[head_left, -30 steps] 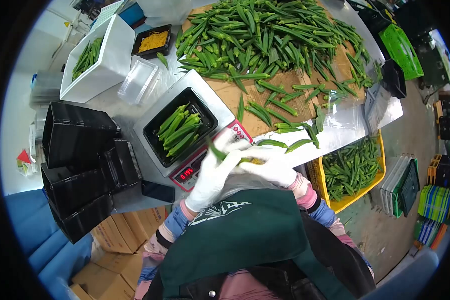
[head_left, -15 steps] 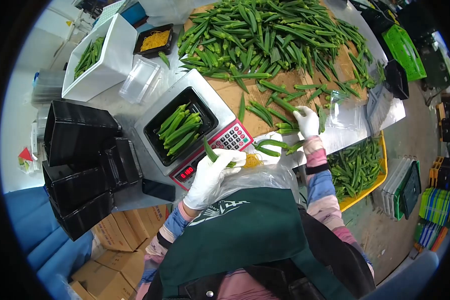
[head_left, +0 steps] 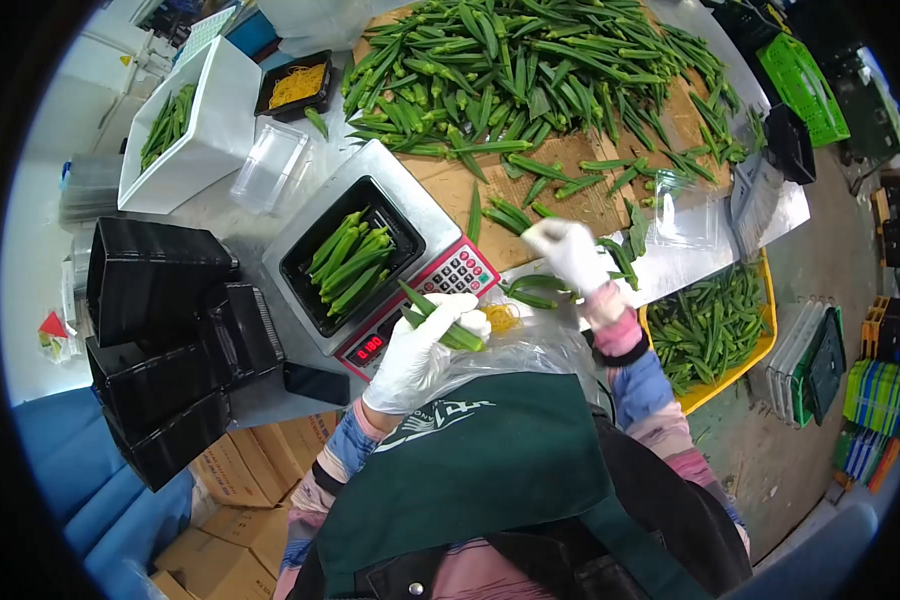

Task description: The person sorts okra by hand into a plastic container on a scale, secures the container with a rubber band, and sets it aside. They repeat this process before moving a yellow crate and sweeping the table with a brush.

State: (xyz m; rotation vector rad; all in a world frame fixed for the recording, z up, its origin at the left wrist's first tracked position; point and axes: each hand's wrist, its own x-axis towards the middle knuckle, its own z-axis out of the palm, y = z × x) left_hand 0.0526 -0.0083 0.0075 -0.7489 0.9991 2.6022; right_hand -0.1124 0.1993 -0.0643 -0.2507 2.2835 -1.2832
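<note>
White-gloved, my left hand [head_left: 425, 345] is closed around a few okra pods [head_left: 450, 333], just in front of the scale's keypad. My right hand [head_left: 568, 255], also gloved and blurred by motion, is over loose okra [head_left: 535, 290] at the table's near edge; its fingers are smeared. On the scale [head_left: 420, 190] sits a black tray [head_left: 415, 240] with several okra pods [head_left: 352, 262] in it, and the red display [head_left: 370, 348] is lit. A large okra pile [head_left: 510, 80] covers the cardboard [head_left: 450, 190] behind.
Black trays [head_left: 155, 280] are stacked at the left, near a phone [head_left: 317, 383]. A white foam box [head_left: 195, 125] and a tray of yellow rubber bands [head_left: 298, 85] stand at the back left. A yellow crate [head_left: 730, 371] of okra is at the right.
My right hand has moved left and slightly down. The pods in my left hand now lie lower across its fingers, and more of them show. The view has shifted slightly.
</note>
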